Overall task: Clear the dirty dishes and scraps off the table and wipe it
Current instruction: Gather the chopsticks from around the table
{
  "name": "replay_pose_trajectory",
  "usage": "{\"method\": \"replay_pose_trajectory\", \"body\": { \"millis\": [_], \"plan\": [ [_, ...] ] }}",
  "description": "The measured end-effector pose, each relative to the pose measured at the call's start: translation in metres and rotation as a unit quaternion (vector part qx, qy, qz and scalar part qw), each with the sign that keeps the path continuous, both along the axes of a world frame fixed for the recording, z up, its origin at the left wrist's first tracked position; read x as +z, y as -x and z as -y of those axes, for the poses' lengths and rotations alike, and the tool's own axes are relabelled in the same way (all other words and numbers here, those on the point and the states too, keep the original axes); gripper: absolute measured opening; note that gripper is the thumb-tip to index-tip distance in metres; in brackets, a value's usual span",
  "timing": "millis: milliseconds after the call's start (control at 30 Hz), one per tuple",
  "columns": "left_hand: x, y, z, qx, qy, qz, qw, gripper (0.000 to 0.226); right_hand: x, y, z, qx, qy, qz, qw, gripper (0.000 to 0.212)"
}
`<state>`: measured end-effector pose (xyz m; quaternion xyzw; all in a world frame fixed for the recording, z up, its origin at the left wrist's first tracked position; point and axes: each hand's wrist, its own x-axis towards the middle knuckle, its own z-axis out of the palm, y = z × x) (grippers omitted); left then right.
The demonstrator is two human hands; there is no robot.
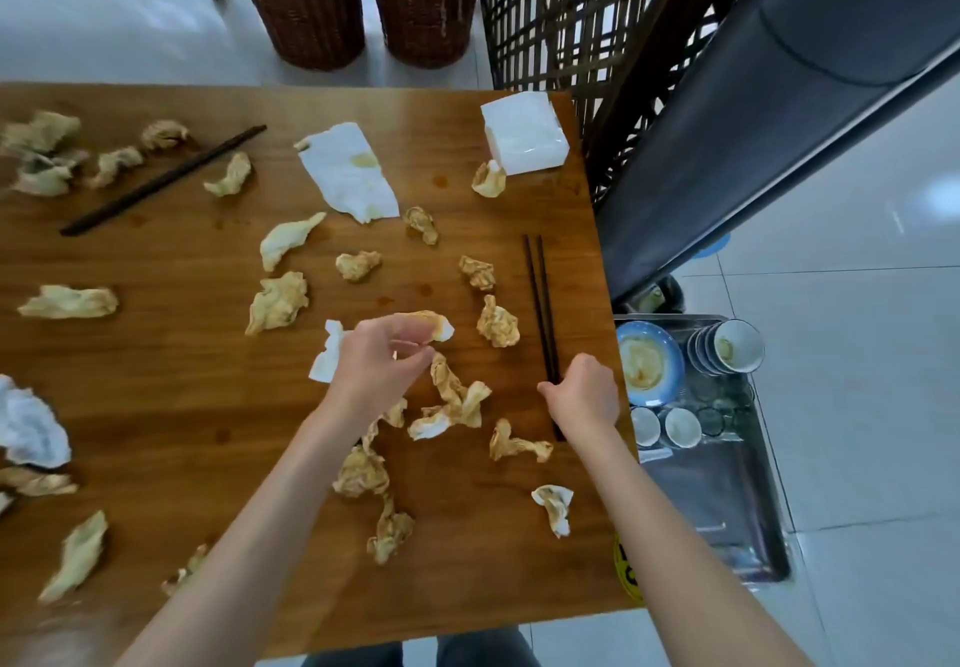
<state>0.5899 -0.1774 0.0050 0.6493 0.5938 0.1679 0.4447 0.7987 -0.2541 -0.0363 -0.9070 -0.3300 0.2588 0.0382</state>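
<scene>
**Both hands busy among the scraps on the tabletop**

Your left hand hangs over the middle of the wooden tabletop, its fingers curled round a crumpled, stained napkin that sticks out on the far side of the fingers; a white bit of tissue shows just left of that hand. Your right hand is near the right edge, gripping the near end of a pair of dark chopsticks that lie pointing away from you.

Soiled napkin wads are scattered over the whole tabletop, with a cluster just beneath and between your forearms. A flat, stained white napkin lies toward the far side, and a pack of white tissues sits at the far right corner. A second pair of chopsticks lies slanted at the far left.

To the right of the tabletop, lower down, a metal cart holds a dirty blue-rimmed plate, a tilted stack of small bowls and two little cups.
</scene>
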Motion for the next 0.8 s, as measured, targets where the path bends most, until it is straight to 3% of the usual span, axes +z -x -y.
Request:
{"method": "replay_pose_trajectory", "body": {
  "millis": [200,800],
  "plan": [
    [-0.002,0.009,0.005,-0.006,-0.004,0.012,1.000,0.023,-0.005,-0.001,-0.005,-0.005,0.011,-0.002,1.000,0.012],
    [0.003,0.049,0.021,0.061,0.028,-0.026,0.997,0.021,-0.009,0.003,-0.007,-0.092,-0.051,-0.136,0.985,0.032]
  ]
}}
